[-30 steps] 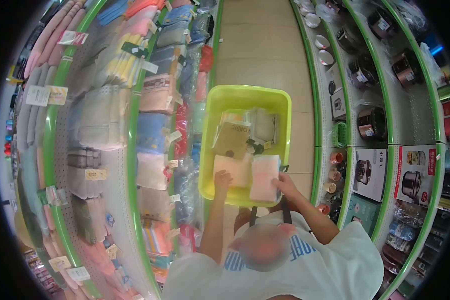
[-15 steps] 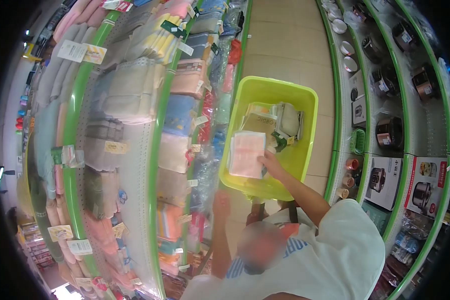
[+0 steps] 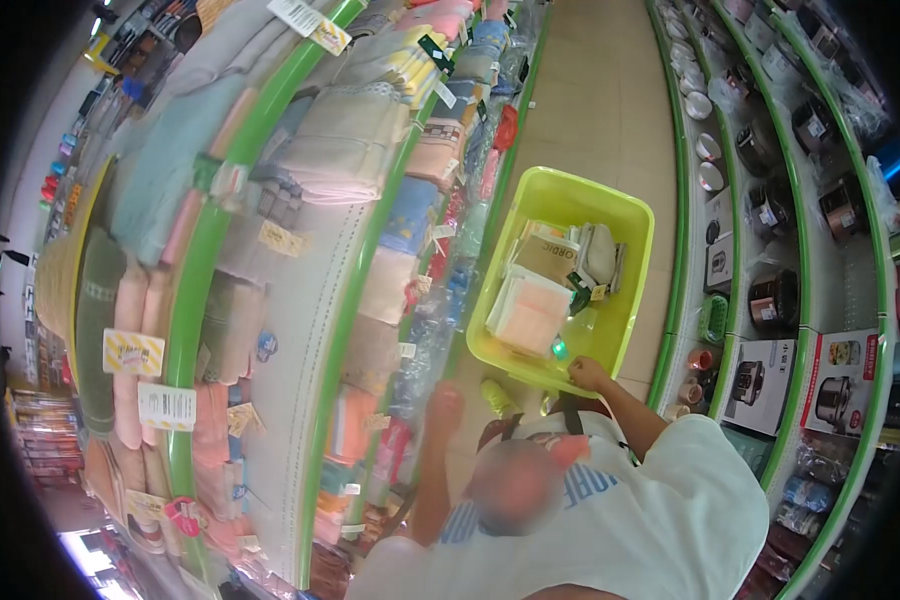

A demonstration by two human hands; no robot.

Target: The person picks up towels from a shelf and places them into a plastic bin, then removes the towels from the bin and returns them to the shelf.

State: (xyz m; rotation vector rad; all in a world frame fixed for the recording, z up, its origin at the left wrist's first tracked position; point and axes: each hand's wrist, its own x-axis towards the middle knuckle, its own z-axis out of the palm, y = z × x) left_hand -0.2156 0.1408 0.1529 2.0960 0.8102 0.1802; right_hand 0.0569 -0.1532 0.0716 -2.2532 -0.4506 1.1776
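Observation:
A yellow-green plastic basket (image 3: 633, 275) stands in front of me in the aisle. My right hand (image 3: 592, 374) is at its near rim, fingers curled over the edge. Inside lie a folded pale pink towel (image 3: 532, 322) on white cloth, a brown packet (image 3: 547, 258) with dark lettering, and a grey folded item (image 3: 598, 255) with a dark green tag (image 3: 578, 290). My left hand (image 3: 443, 408) is raised beside the left shelves, apart from the basket. It looks like a closed fist, slightly blurred, with nothing visible in it.
Folded towels (image 3: 335, 140) with price tags fill the green-edged shelves on the left. At right, shelves hold white bowls (image 3: 698, 106), rice cookers (image 3: 773, 295) and boxed pots (image 3: 843, 385). A tiled floor (image 3: 590, 90) runs between them.
My right hand has left the pink towel and moved back to the basket's near rim. In the view, the basket and left shelves have shifted right. The left hand is nearly still.

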